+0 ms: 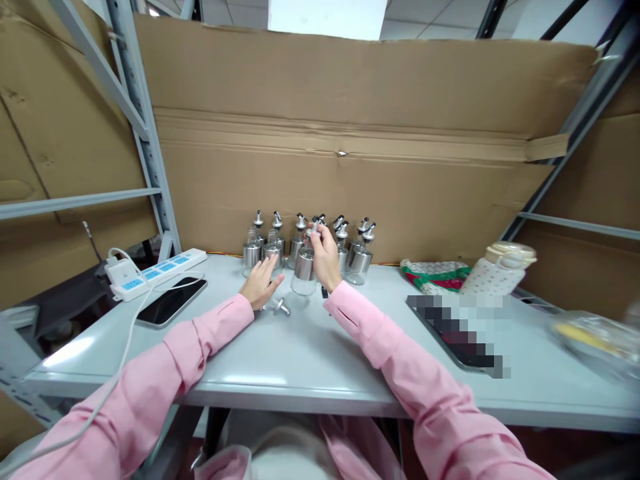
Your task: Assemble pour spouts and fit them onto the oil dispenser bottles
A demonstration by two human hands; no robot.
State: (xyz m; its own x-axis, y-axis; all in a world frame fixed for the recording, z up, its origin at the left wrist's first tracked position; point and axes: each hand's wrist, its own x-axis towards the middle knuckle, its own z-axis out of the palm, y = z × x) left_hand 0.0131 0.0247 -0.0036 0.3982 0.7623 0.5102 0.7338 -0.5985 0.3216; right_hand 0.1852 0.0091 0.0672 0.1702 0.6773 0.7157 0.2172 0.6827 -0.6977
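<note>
Several glass oil bottles [359, 259] with steel collars and pour spouts stand in a row at the back of the grey table [310, 360]. My right hand [324, 257] is closed on the spout top of one bottle [304, 272] that stands in front of the row. My left hand [260, 283] is open, fingers stretched toward that bottle and close to another bottle [273, 253]. A loose steel spout [281, 307] lies on the table just below my left hand. Both arms wear pink sleeves.
A white power strip [155, 272] and a dark phone [173, 301] with a white cable lie at the left. A tablet [457, 333], a patterned cloth [434, 275], a dotted bottle [497, 272] and a clear bag [595, 340] sit at the right. Cardboard [350, 153] backs the table.
</note>
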